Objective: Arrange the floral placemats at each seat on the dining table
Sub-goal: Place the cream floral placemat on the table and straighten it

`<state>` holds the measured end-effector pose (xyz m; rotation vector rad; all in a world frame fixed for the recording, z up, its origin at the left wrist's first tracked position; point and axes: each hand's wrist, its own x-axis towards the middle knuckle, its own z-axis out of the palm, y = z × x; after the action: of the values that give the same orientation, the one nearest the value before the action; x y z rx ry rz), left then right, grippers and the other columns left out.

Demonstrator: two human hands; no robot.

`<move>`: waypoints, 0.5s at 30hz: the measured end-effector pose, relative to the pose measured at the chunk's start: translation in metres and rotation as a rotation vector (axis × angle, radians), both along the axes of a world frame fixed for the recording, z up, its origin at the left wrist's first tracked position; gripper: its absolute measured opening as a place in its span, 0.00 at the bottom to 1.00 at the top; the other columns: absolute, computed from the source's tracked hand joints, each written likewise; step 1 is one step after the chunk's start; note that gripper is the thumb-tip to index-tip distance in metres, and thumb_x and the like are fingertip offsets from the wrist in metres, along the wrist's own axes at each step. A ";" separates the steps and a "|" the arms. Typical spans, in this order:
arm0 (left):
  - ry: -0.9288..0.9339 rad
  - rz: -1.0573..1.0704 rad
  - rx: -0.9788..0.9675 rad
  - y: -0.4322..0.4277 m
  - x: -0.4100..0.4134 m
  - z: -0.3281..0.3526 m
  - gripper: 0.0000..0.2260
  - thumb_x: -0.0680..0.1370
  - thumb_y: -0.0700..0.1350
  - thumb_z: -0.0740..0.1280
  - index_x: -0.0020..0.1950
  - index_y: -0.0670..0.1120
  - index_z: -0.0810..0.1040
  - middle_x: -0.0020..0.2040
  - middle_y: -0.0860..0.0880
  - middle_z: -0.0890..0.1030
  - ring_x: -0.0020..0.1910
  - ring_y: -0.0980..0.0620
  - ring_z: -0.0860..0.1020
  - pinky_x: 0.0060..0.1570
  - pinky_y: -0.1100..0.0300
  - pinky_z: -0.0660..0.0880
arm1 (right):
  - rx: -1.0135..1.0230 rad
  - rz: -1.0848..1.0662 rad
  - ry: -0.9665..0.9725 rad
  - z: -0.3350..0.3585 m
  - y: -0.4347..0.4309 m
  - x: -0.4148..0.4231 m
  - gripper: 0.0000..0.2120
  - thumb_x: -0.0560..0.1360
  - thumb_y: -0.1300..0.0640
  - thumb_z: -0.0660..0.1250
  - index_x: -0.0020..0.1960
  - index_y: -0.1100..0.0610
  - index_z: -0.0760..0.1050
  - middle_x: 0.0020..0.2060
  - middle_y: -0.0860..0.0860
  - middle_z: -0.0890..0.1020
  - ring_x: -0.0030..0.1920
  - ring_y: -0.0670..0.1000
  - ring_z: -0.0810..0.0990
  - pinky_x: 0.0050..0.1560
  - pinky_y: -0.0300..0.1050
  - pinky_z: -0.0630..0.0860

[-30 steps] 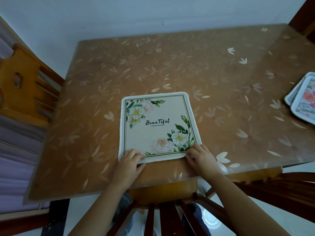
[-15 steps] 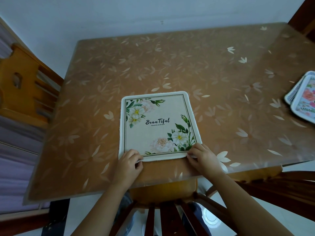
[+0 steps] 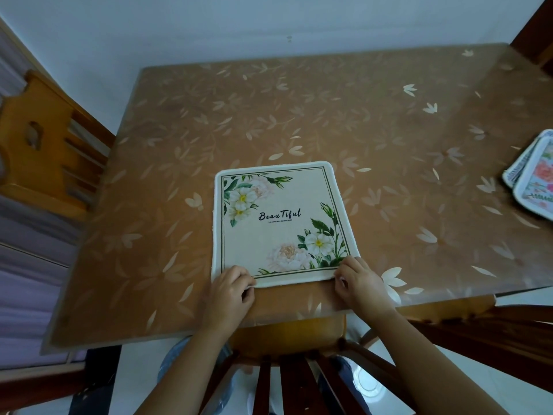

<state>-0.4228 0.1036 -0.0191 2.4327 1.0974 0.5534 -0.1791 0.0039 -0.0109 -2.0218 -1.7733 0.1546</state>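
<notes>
A cream floral placemat printed with white flowers and the word "Beautiful" lies flat near the front edge of the dining table. My left hand pinches the mat's near left corner. My right hand pinches its near right corner. Both hands rest on the table with fingers curled over the mat's front edge. A stack of other floral placemats with pink flowers lies at the table's right edge, partly cut off by the frame.
The table carries a clear cover with a leaf pattern. A wooden chair stands at the table's left side. A dark wooden chair back is right below my arms, and another chair sits at the lower right. A white wall runs behind the table.
My fingers have curled tighter onto the mat's front corners, and the mat has slid slightly toward the table's front edge.
</notes>
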 end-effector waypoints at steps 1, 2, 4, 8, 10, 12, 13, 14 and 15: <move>0.014 -0.011 0.017 0.000 -0.001 0.000 0.07 0.66 0.31 0.72 0.40 0.40 0.80 0.40 0.44 0.77 0.42 0.50 0.74 0.41 0.55 0.74 | -0.008 0.008 0.002 0.000 0.000 0.000 0.10 0.60 0.71 0.75 0.32 0.63 0.75 0.32 0.58 0.78 0.33 0.58 0.78 0.23 0.44 0.76; 0.027 -0.015 0.033 -0.001 -0.002 -0.001 0.07 0.66 0.32 0.72 0.41 0.41 0.80 0.40 0.44 0.77 0.42 0.49 0.75 0.41 0.54 0.75 | -0.019 0.018 0.006 0.000 0.000 0.001 0.10 0.60 0.71 0.75 0.33 0.63 0.75 0.33 0.57 0.78 0.34 0.59 0.78 0.24 0.45 0.75; 0.041 0.010 0.046 -0.001 -0.005 -0.003 0.07 0.66 0.34 0.74 0.42 0.41 0.80 0.41 0.44 0.77 0.42 0.45 0.76 0.41 0.51 0.76 | -0.046 0.037 0.018 0.000 -0.001 0.004 0.10 0.60 0.69 0.75 0.35 0.62 0.76 0.35 0.58 0.78 0.36 0.60 0.77 0.28 0.46 0.74; 0.034 0.079 0.023 0.001 -0.010 -0.008 0.11 0.64 0.39 0.78 0.43 0.42 0.82 0.44 0.43 0.78 0.47 0.48 0.72 0.45 0.49 0.75 | -0.084 0.031 0.051 -0.002 -0.004 0.010 0.11 0.63 0.62 0.76 0.43 0.60 0.78 0.43 0.58 0.78 0.43 0.60 0.75 0.38 0.51 0.74; 0.027 0.104 0.017 0.000 -0.011 -0.009 0.11 0.63 0.40 0.78 0.43 0.43 0.82 0.44 0.43 0.78 0.48 0.50 0.69 0.46 0.48 0.74 | -0.091 0.021 0.064 -0.003 -0.004 0.010 0.12 0.64 0.60 0.76 0.45 0.59 0.79 0.45 0.58 0.78 0.44 0.59 0.75 0.37 0.53 0.76; 0.013 0.128 0.007 0.000 -0.011 -0.010 0.11 0.63 0.40 0.78 0.43 0.43 0.82 0.45 0.43 0.78 0.48 0.51 0.68 0.46 0.47 0.74 | -0.091 0.013 0.067 -0.003 -0.003 0.010 0.13 0.64 0.59 0.77 0.46 0.59 0.79 0.45 0.57 0.78 0.45 0.59 0.75 0.36 0.54 0.77; 0.006 0.136 0.001 0.000 -0.011 -0.010 0.11 0.63 0.40 0.78 0.42 0.43 0.82 0.45 0.43 0.78 0.48 0.51 0.68 0.46 0.48 0.74 | -0.089 0.009 0.066 -0.003 -0.002 0.009 0.13 0.64 0.59 0.77 0.46 0.59 0.79 0.44 0.57 0.78 0.44 0.59 0.75 0.36 0.54 0.77; 0.003 0.142 -0.002 0.000 -0.011 -0.011 0.10 0.63 0.39 0.78 0.42 0.43 0.82 0.45 0.43 0.78 0.48 0.51 0.68 0.46 0.48 0.74 | -0.087 0.003 0.062 -0.004 -0.001 0.009 0.13 0.64 0.59 0.77 0.46 0.59 0.79 0.44 0.57 0.78 0.44 0.59 0.75 0.36 0.54 0.77; 0.003 0.145 -0.001 0.001 -0.011 -0.011 0.10 0.63 0.39 0.78 0.42 0.43 0.82 0.45 0.43 0.78 0.48 0.51 0.68 0.46 0.48 0.75 | -0.086 -0.006 0.058 -0.004 -0.001 0.009 0.13 0.64 0.58 0.77 0.45 0.59 0.79 0.44 0.57 0.78 0.44 0.59 0.75 0.35 0.55 0.77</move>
<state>-0.4334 0.1041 -0.0301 2.3663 1.2817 0.5944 -0.1699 0.0030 -0.0153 -2.0607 -1.7523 0.2894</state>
